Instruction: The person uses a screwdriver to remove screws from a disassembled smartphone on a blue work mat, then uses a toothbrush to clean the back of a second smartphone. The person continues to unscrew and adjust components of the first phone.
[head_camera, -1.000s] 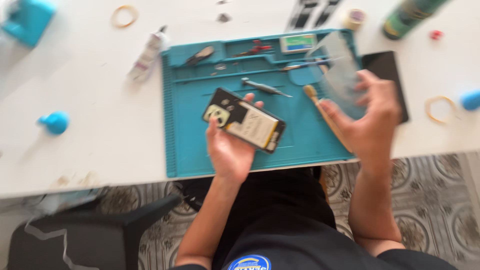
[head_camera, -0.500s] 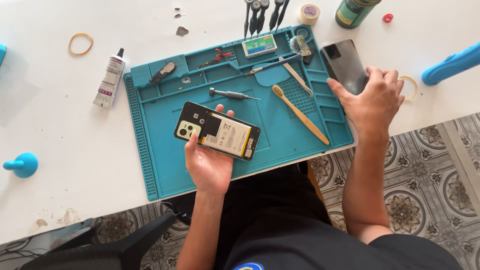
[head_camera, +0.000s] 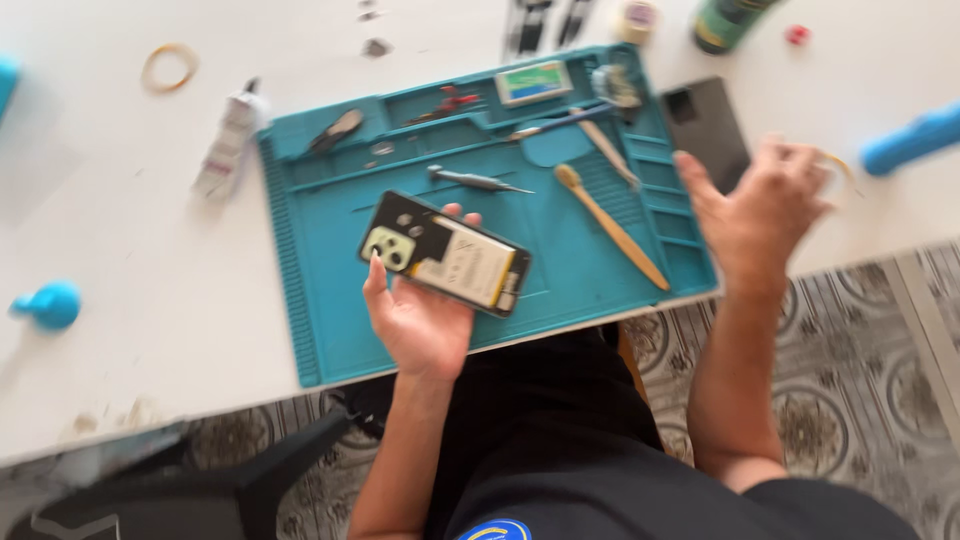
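A person seated at a white table (head_camera: 120, 330) is cradling an opened phone (head_camera: 445, 252), its back off and battery showing, in the left hand (head_camera: 420, 320) over a teal repair mat (head_camera: 330, 300). The right hand (head_camera: 765, 215), fingers spread and gripping nothing, is hovering blurred at the mat's right edge, just near a dark back panel (head_camera: 705, 125). The work looks mid-disassembly; a wooden-handled tool (head_camera: 610, 225) and small screwdriver (head_camera: 475, 181) are lying close by on the mat.

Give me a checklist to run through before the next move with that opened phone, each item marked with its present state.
1. Left hand grips the opened phone: ok.
2. Phone is over the teal mat, not the floor: ok.
3. Right hand is empty: cannot tell, blurred.
4. Dark back panel lies flat on the table: ok.
5. Wooden-handled tool lies free on the mat: ok.
6. Screwdriver lies on the mat above the phone: ok.
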